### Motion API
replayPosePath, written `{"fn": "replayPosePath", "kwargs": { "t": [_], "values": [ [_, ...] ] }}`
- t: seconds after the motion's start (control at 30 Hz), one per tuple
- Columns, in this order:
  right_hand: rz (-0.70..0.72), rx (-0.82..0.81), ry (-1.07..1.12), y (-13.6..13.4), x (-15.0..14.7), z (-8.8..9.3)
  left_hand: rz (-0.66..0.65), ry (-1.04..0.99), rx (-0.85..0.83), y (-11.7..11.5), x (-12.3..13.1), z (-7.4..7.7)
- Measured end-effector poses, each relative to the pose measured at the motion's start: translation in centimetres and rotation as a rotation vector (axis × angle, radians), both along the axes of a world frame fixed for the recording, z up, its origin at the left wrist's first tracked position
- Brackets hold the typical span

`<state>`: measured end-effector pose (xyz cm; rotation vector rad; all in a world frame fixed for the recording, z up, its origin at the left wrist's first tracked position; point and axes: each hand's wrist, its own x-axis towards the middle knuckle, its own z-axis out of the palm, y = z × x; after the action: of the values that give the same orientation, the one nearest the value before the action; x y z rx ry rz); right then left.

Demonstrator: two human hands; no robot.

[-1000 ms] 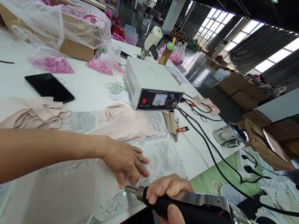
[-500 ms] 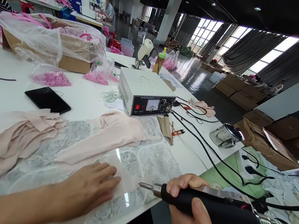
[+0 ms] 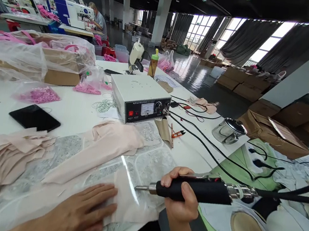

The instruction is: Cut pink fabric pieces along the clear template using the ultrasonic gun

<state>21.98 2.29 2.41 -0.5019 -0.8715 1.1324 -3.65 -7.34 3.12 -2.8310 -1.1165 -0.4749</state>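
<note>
My left hand point(image 3: 83, 209) lies flat with fingers stretched, pressing a thin pale pink fabric piece point(image 3: 123, 200) onto a clear patterned mat point(image 3: 63, 152). My right hand point(image 3: 182, 198) is wrapped around a black handheld ultrasonic cutter point(image 3: 204, 189). Its pointed metal tip aims left, at or just above the right part of that fabric; I cannot tell whether it touches. Beyond my hands, a folded pale pink fabric point(image 3: 109, 143) rests on the mat. A stack of similar pieces point(image 3: 2, 165) is at the left.
A white control box point(image 3: 140, 93) with a gauge stands mid-table, its black cable running right. Around it are a black phone point(image 3: 35, 117), orange thread snips point(image 3: 178, 134), a lidded glass mug point(image 3: 229, 131) and a plastic-covered carton point(image 3: 61, 71). A person point(image 3: 99, 19) sits at a sewing machine behind.
The view has shifted. My right hand has brought the cutter left and nearer the fabric, its tip now over it. My left hand stays on the fabric, fingers more spread.
</note>
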Motion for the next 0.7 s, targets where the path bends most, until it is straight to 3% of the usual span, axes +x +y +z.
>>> {"fn": "replayPosePath", "kwargs": {
  "t": [0.17,0.47,0.7],
  "values": [
    [0.039,-0.035,0.033,0.4,-0.7,-0.5,-0.032,0.093,-0.002,0.3,-0.6,-0.3],
    [0.006,-0.107,0.075,0.9,-1.7,0.0,-0.055,0.098,-0.013,1.0,-0.6,0.6],
    [0.059,-0.115,0.064,1.4,-3.3,0.3,-0.004,-0.031,-0.015,2.3,0.0,0.5]
  ]
}}
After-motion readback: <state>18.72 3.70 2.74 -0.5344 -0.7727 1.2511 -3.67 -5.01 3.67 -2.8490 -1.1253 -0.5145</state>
